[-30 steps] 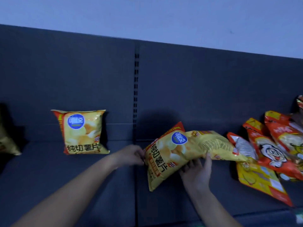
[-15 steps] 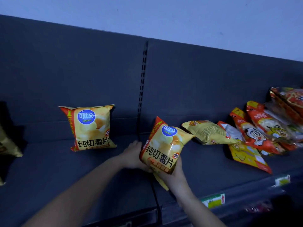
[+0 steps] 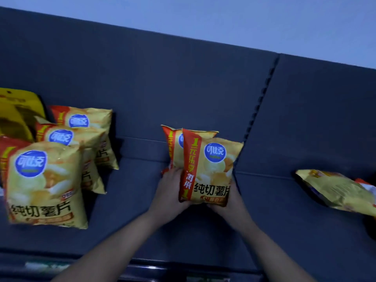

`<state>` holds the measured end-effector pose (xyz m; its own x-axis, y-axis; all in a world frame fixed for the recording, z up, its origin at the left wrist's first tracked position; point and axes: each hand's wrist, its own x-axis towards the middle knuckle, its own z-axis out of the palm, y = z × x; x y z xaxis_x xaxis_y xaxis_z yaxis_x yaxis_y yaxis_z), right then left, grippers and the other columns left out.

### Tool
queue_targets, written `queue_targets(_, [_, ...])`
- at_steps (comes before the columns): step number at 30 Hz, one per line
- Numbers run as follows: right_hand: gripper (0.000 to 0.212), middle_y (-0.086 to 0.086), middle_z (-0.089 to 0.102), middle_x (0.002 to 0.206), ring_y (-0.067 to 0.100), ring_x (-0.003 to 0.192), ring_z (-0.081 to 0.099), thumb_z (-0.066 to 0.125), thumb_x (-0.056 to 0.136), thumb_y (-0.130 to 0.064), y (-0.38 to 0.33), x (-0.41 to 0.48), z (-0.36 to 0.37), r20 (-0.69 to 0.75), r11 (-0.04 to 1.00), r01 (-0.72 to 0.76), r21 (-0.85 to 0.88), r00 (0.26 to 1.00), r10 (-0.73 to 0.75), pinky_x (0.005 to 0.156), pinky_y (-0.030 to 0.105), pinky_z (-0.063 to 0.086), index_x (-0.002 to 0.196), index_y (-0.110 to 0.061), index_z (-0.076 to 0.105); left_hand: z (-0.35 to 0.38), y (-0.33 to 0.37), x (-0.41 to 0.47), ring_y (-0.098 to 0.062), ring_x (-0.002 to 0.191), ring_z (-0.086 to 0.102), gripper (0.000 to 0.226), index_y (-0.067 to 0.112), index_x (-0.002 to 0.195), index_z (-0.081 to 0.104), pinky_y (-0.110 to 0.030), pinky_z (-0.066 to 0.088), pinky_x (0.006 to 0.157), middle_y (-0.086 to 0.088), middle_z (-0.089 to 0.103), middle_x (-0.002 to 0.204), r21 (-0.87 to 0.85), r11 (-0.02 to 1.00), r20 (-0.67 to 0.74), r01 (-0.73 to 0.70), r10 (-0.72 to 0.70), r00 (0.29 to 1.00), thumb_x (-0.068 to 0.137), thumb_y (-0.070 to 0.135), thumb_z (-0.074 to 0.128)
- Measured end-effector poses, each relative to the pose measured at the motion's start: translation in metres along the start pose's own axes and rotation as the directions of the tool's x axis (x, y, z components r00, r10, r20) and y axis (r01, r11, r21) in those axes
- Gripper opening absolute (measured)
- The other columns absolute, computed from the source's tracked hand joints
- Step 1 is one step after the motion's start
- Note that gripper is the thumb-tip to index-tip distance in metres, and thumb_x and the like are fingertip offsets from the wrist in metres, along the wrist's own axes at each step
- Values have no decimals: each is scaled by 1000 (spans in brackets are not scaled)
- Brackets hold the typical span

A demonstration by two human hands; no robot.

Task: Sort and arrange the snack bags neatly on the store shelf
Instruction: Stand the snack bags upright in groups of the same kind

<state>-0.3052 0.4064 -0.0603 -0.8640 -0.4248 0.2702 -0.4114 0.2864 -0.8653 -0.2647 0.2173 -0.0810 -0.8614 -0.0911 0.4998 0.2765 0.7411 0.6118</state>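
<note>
A yellow potato chip bag (image 3: 211,169) with a red side band and a blue round logo stands upright mid-shelf, right in front of a matching chip bag (image 3: 173,147) that it mostly hides. My left hand (image 3: 171,192) grips its lower left edge and my right hand (image 3: 230,202) grips its lower right corner. Three more such chip bags stand in a row at the left: front bag (image 3: 42,184), middle bag (image 3: 67,139), rear bag (image 3: 85,121).
A yellow bag (image 3: 337,190) lies flat on the shelf at the right, with a red packet's edge (image 3: 366,183) behind it. A yellow pouch (image 3: 16,110) stands at the far left. The dark shelf deck (image 3: 132,200) ends at a front rail with price labels.
The held chip bag has moved left and now stands upright in front of the single standing bag. The view has swung left, bringing the left row of bags into sight.
</note>
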Motion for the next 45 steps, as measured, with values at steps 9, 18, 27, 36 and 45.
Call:
queue_targets(9, [81, -17, 47, 121, -24, 103, 47, 77, 54, -18, 18, 45, 30, 229, 995, -67, 72, 972, 49, 78, 0, 40, 118, -35, 31, -13, -47, 6, -14, 138, 25, 137, 19, 149, 0, -41, 6, 119, 7, 32, 147, -7, 931, 252, 365, -352, 902, 41, 54, 77])
queue_targets(18, [80, -19, 55, 121, 4, 116, 53, 79, 56, -30, 4, 63, 103, 207, 999, 34, -37, 978, -26, 92, 33, 50, 126, -33, 39, -65, -83, -16, -13, 113, 54, 114, 28, 141, 21, -42, 47, 97, 12, 52, 118, -321, 776, 197, 543, -506, 840, 37, 33, 67])
queue_targets(27, [83, -15, 54, 125, 8, 119, 52, 75, 54, -18, -15, 69, 153, 142, 994, -17, -106, 989, 33, 95, 46, 49, 127, -35, 39, -89, -90, -19, -10, 121, 42, 91, 13, 144, 25, -19, 35, 96, 7, 43, 126, -392, 752, 0, 530, -576, 817, 69, 4, 77])
queue_targets(36, [111, 5, 29, 149, 20, 139, 28, 78, 65, -10, -33, 21, 134, 71, 922, -293, -253, 945, 320, 112, 31, 29, 149, -11, 6, -79, -48, -50, -27, 137, 25, 95, 10, 148, 17, -42, 25, 115, -12, 21, 149, -508, 540, 1, 671, -779, 627, 70, -3, 70])
queue_targets(45, [70, 3, 39, 144, 13, 131, 38, 69, 82, -13, -41, -61, 65, -77, 831, -395, -391, 914, 398, 102, 12, 26, 143, -13, 34, -47, 48, -82, -11, 95, 51, 52, 12, 129, 42, -15, 42, 73, -2, 51, 122, -457, 509, 603, 729, -425, 675, 82, 0, 61])
